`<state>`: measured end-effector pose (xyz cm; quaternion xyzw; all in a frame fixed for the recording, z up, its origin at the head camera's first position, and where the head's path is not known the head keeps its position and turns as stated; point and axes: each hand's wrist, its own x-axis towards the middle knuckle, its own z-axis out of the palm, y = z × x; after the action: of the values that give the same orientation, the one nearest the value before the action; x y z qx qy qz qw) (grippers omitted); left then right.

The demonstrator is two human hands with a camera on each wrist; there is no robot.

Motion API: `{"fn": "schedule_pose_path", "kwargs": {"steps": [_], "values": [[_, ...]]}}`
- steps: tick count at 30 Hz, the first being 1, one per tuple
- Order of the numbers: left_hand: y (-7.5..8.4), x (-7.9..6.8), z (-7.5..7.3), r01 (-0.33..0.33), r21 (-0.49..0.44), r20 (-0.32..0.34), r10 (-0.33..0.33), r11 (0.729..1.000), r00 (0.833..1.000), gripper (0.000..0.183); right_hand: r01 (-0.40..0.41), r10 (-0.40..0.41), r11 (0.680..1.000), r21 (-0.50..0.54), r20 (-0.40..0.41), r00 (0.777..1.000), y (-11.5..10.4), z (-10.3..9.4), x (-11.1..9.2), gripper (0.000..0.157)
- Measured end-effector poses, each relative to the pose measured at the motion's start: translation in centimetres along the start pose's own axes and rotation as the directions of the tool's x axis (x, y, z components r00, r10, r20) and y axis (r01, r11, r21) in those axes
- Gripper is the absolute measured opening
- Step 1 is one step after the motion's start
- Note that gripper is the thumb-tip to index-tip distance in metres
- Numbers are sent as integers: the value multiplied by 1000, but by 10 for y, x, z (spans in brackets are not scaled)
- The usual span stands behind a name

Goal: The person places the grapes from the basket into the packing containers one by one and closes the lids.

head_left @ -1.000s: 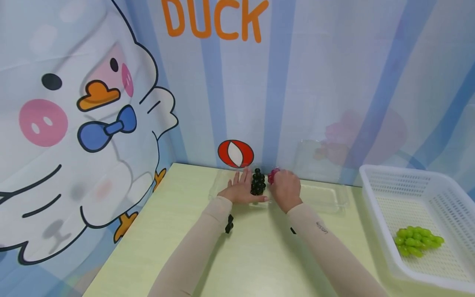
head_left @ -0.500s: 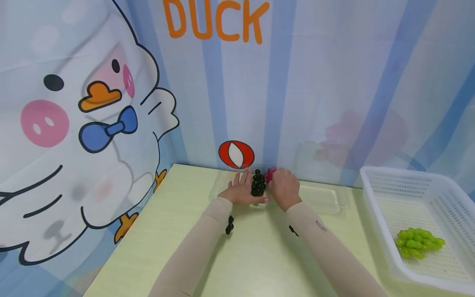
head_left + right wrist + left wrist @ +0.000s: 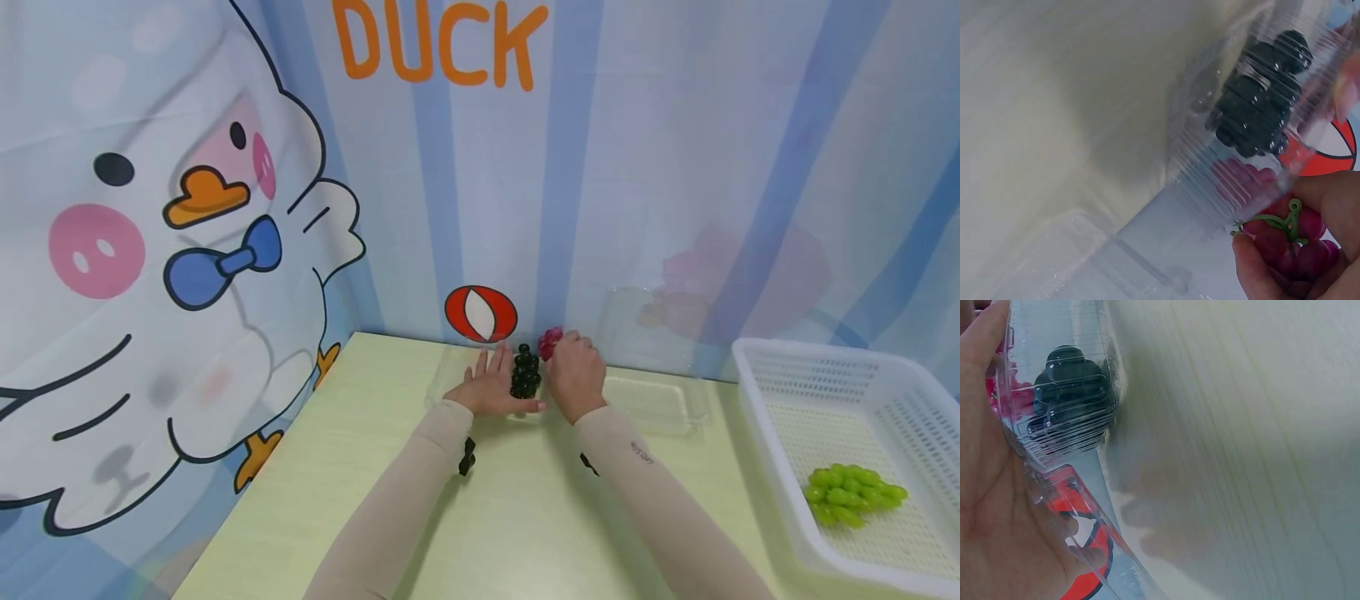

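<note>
My left hand (image 3: pixel 487 390) lies against a clear plastic box (image 3: pixel 1194 147) on the table, fingers stretched away and thumb along its near side. A bunch of black grapes (image 3: pixel 526 372) lies in that box, right beside the left palm. In the left wrist view, the black grapes (image 3: pixel 1072 387) show through the ribbed wall. My right hand (image 3: pixel 576 375) holds a bunch of red grapes (image 3: pixel 550 342) at the box's far right side. Its fingers and thumb curl round the red grapes (image 3: pixel 1300 253) in the right wrist view, with the green stem showing.
A second clear plastic box (image 3: pixel 652 400) stands at the right, its lid (image 3: pixel 645 325) raised against the printed backdrop. Farther right, a white basket (image 3: pixel 776 467) holds a bunch of green grapes (image 3: pixel 855 496). The table's far edge meets the backdrop.
The red grapes in my right hand shift slightly, first left toward the black grapes, then back and up. My left hand stays in place; the head view drifts slightly.
</note>
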<state>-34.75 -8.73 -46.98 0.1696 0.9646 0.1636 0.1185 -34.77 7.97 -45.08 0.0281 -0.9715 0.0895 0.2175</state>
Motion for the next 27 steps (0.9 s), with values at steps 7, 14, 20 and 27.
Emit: {"fn": "schedule_pose_path", "kwargs": {"steps": [7,14,20,27], "values": [[0,2,1,2,3,11,-2,1000,1000,127,18,-6,996,-87,130,992,-7,3,-9,40],[-1,4,0,21,1,6,-21,1000,1000,122,64,-33,987,-149,204,978,-15,1,-12,27],[-2,5,2,33,8,17,-33,999,999,121,74,-35,988,-136,272,962,-15,0,-13,24],[-1,4,1,33,2,14,-33,999,999,121,20,0,999,-51,370,929,-12,2,-10,24]]}}
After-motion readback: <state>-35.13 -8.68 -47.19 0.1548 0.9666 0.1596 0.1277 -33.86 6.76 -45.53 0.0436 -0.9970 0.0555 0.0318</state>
